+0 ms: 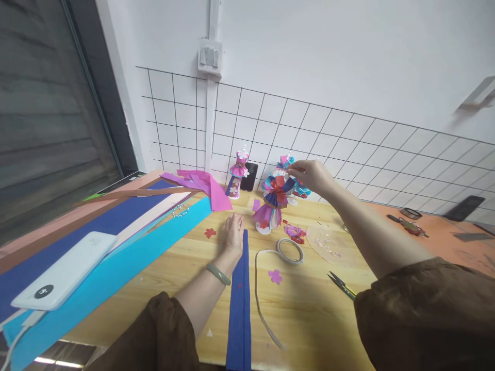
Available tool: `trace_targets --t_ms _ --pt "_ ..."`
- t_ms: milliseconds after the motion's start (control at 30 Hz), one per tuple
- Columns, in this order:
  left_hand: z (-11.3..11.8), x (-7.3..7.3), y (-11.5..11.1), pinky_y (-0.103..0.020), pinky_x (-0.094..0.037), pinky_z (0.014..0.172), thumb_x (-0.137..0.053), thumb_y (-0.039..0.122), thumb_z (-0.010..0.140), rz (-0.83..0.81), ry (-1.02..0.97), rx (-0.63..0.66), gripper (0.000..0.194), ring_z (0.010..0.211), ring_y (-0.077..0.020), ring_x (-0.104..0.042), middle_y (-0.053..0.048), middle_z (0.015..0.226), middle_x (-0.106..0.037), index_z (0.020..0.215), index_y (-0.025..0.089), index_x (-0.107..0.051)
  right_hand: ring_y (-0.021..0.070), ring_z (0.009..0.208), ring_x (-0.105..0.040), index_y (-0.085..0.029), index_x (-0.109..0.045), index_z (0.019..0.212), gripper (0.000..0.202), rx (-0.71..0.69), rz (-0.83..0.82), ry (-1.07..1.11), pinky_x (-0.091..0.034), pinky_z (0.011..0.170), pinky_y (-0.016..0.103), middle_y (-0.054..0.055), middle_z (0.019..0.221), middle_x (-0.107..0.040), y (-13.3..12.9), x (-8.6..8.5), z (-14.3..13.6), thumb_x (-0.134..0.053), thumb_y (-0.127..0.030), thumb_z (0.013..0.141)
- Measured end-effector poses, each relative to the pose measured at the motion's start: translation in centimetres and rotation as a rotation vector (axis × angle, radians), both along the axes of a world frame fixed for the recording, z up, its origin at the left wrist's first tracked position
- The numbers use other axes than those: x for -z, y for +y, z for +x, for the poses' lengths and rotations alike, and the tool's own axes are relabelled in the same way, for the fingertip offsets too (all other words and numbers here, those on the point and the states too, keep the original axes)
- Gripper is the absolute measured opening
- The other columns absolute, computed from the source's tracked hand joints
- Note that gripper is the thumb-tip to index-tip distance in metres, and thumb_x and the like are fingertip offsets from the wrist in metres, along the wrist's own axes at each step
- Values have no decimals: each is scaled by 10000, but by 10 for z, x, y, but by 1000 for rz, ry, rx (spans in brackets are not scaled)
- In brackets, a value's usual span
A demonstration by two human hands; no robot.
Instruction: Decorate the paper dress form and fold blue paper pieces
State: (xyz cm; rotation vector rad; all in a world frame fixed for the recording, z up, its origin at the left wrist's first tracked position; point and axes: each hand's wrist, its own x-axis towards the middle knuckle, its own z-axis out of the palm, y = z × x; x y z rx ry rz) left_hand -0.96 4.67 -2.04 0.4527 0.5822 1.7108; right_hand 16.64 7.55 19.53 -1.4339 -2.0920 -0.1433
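Observation:
My right hand (311, 174) is raised at a colourful paper dress figure (277, 191), its fingers pinched near the upper part; what they hold, if anything, is too small to tell. My left hand (234, 234) rests low over the table with its fingers curled together, beside the top end of a dark blue paper strip (242, 299); nothing can be made out in it. Another pink and blue dress figure (238, 172) stands upright further left. Behind my right hand is a partly hidden figure with blue ruffles (302, 189).
A tape roll (290, 251) with a loose strip, a pink paper flower (275, 277), a red one (210, 233) and scissors (342, 285) lie on the wooden table (174, 278). Long paper strips and a white power bank (64, 270) are at left; a wire grid stands behind.

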Motion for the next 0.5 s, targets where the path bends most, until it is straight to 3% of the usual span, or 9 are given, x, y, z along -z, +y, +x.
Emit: trace_targets --t_ms 300,500 --pt "-31 -2 24 -284 -393 915 -470 371 783 -81 -39 -175 263 1046 -154 -505 -127 1082 -520 921 149 -499 117 533 -511 -149 -673 802 250 17 48 1 -379 515 233 36 648 -626 12 -3 -4 -523 -333 726" --pt "-35 -1 26 -277 -389 920 -471 362 782 -94 -41 -188 273 1052 -152 -500 -135 1091 -510 934 137 -498 131 565 -542 -152 -669 818 252 -7 39 32 -397 530 239 39 683 -645 24 -4 -11 -509 -329 736"
